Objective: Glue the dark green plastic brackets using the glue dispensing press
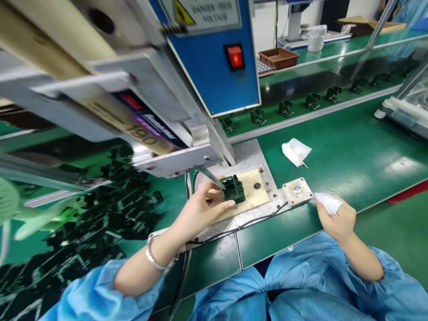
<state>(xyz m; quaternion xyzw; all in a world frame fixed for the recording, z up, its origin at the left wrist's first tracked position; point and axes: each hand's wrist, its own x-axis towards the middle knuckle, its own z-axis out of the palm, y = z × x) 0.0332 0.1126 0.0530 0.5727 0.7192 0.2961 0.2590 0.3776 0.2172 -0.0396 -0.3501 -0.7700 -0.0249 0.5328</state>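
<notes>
My left hand grips a small dark green plastic part that sits on a beige fixture plate under the machine's head. A thin metal probe points down at the part from the machine. My right hand rests on the green bench edge with its fingers closed on a white cloth. A square metal block with a round button lies between the two hands, next to the plate.
A blue machine housing with a lit red switch stands behind the fixture. A heap of dark green parts lies at the left. More such parts ride a conveyor behind. A crumpled white wipe lies on the bench.
</notes>
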